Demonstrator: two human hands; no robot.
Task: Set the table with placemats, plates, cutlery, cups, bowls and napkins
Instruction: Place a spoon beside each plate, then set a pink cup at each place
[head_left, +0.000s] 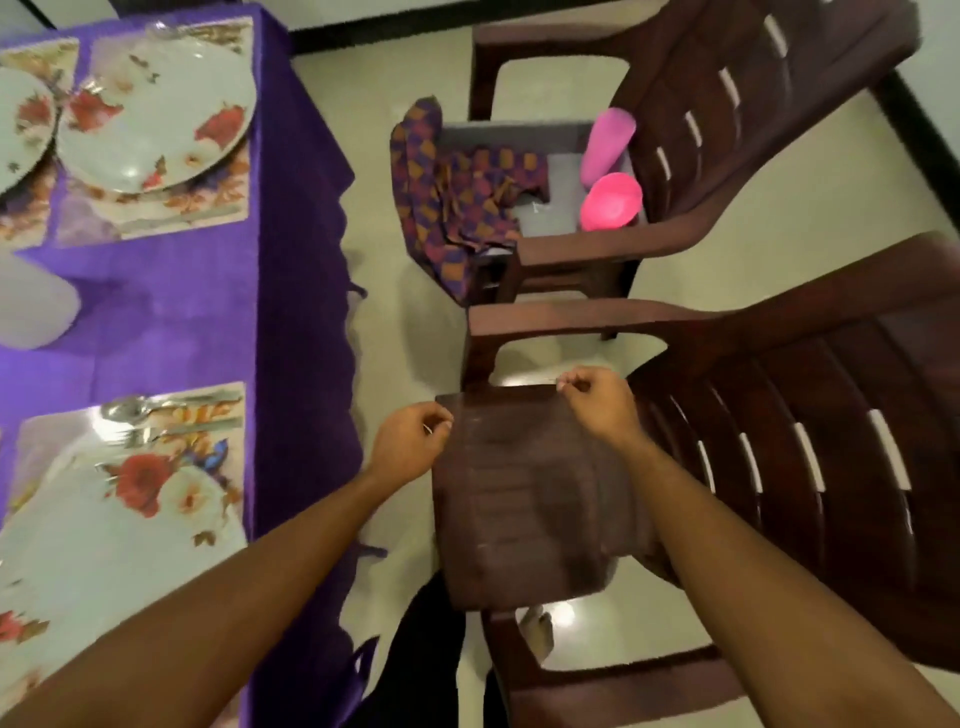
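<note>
Brown cloth (519, 493), likely a napkin, pinched at top corners by left hand (410, 447) and right hand (597, 405); swinging to table (182, 312) at 9 o'clock could snag cutlery (124, 409).

Two dark brown plastic armchairs stand on the pale floor (405, 312) to my right, the nearer chair (831, 467) at 4 o'clock and the farther chair (727, 104) at 1 o'clock, both with slotted backs. A grey tray (514, 137) sits on the farther chair's seat. At 9 o'clock hangs a purple cloth (171, 322), its scalloped hem towards the floor. A black skirting (374, 36) runs at 12 o'clock.
</note>
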